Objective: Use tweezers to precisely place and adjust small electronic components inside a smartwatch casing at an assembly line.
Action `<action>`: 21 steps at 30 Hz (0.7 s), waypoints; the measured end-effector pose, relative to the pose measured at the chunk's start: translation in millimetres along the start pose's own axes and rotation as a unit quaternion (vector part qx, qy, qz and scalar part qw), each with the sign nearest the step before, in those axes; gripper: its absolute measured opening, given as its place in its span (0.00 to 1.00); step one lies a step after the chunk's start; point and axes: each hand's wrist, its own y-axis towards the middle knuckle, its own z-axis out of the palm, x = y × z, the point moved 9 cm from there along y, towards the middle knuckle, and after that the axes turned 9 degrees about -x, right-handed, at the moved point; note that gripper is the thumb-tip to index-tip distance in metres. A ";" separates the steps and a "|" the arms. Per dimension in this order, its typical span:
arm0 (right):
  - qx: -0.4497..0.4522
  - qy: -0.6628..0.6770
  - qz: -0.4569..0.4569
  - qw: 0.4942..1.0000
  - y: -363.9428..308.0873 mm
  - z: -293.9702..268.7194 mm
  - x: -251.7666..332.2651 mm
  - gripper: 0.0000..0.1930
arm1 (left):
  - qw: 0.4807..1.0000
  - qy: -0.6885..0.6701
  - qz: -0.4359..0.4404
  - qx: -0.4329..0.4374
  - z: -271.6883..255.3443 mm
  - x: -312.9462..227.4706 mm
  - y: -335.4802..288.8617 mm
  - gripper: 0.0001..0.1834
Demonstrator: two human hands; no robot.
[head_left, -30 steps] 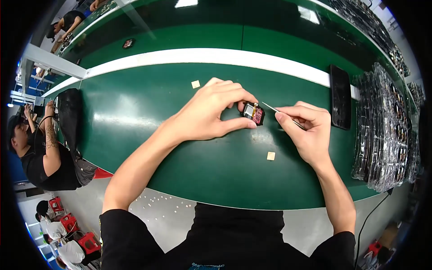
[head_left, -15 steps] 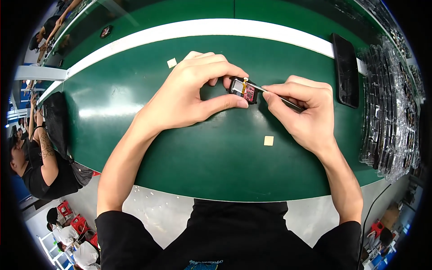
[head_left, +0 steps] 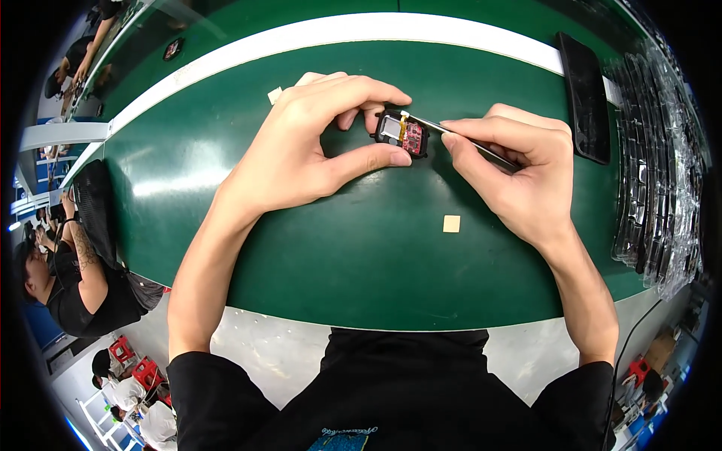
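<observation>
The bare left hand (head_left: 312,146) is clamped on a small black rounded plastic casing (head_left: 414,140), its thumb tip at the lower edge and fingers around the upper-left side; whether the index fingertip touches the upper edge, I cannot tell. The casing lies just right of that palm, open face up, its long axis running left to right with a slight downward slope to the right; a pale grey rectangle fills its left part, a red circuit board its right, with 1 narrow yellow strip between them. The bare right hand (head_left: 519,169) is closed in a pinch on a slim silver-and-dark metal tool (head_left: 426,122); the casing lies to its left and slightly above, so the left hand is nearer and the tool spans the gap; the tool slants up and left, its tip at the casing's upper edge near the strip's top; contact there is too small to tell. Further out on the green tabletop (head_left: 361,263) are 2 flat beige squares (head_left: 451,224), 1 below the casing and 1 beside the left knuckles; beyond the right hand stand stacked clear plastic trays (head_left: 654,173).
</observation>
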 end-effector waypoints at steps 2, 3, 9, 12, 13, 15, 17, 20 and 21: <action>-0.011 -0.014 -0.016 1.000 -1.0 -1.1 2.4 0.11 | 1.000 -0.008 -0.009 -0.012 -1.7 1.7 0.6 0.25; -0.021 -0.019 -0.030 0.999 -2.5 -1.5 5.0 0.11 | 1.000 0.001 -0.002 -0.007 -1.0 0.6 0.1 0.24; -0.022 -0.050 -0.081 0.995 -4.3 2.5 12.9 0.13 | 1.000 0.015 0.005 -0.005 -0.9 1.7 -1.2 0.23; -0.015 -0.065 -0.095 0.993 -3.8 4.8 15.7 0.13 | 1.000 0.016 0.005 0.001 -1.3 2.2 -2.5 0.23; -0.012 -0.074 -0.102 0.992 -4.0 5.6 16.4 0.13 | 1.000 0.014 0.004 0.005 -1.1 2.4 -2.6 0.23; -0.010 -0.066 -0.094 0.993 -4.5 5.2 14.9 0.12 | 1.000 0.009 0.004 0.008 -1.2 3.2 -2.1 0.24; -0.009 -0.059 -0.086 0.995 -4.4 1.9 15.8 0.11 | 1.000 0.004 0.006 0.011 -2.4 4.1 -0.1 0.24; 0.018 0.010 -0.012 1.000 -2.5 4.8 5.4 0.10 | 0.998 -0.058 -0.001 0.039 -3.2 10.7 -1.9 0.25; 0.027 0.018 0.004 0.999 -2.1 5.2 2.4 0.09 | 0.996 -0.073 -0.005 0.042 -3.6 12.6 -1.8 0.26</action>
